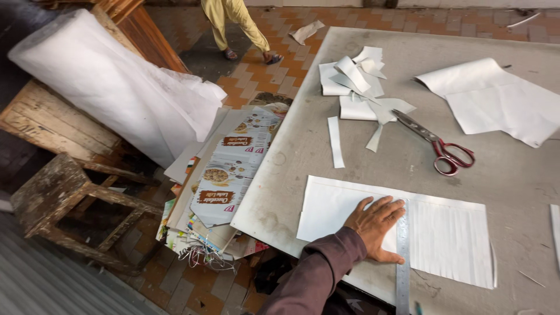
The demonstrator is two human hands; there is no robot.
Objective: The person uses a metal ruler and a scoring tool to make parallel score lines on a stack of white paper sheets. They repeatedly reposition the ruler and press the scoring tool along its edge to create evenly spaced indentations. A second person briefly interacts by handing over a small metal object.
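Head view: paper sheet (443,233) apparently under fingers (382,207).

A grey, stained surface (326,146) fills the right of the frame. Upper centre shows a floor (262,76) of orange and grey zigzag bricks. At left stand a worn wooden stool (64,198) and wooden planks (52,119), with a large white roll (105,81) lying across them. Flattened printed cartons (227,175) lean against the surface's edge.

One hand (375,226), one steel ruler (402,262) and one ruled white sheet (443,233) at six o'clock; one pair of red-handled scissors (438,146) at two o'clock; one fabric roll (111,87) at ten o'clock.
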